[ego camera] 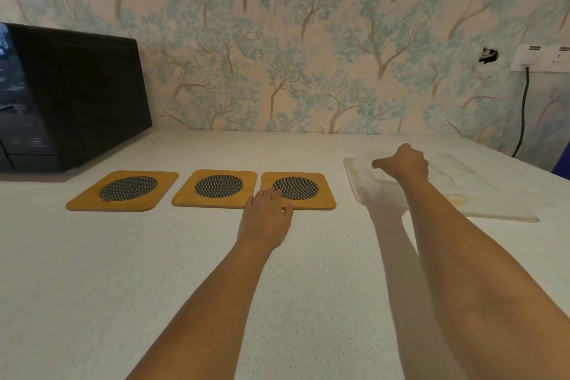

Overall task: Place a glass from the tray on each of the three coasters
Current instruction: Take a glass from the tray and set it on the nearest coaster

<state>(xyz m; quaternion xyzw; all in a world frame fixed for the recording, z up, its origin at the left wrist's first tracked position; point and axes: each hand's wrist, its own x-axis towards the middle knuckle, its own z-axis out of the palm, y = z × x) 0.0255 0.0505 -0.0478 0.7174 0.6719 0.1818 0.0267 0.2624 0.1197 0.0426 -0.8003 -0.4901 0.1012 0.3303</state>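
Three wooden coasters with black mesh discs lie in a row: left, middle, right. Nothing stands on any of them. My left hand rests flat and open on the counter, its fingertips on the right coaster's front left corner. To the right sits a pale translucent tray. My right hand is curled over the tray's left part, wrapped around a faint clear glass. More clear glasses show as pale round shapes further right on the tray, hard to make out.
A black microwave stands at the back left of the speckled white counter. A patterned wall runs behind. A wall socket with a black cable is at the far right.
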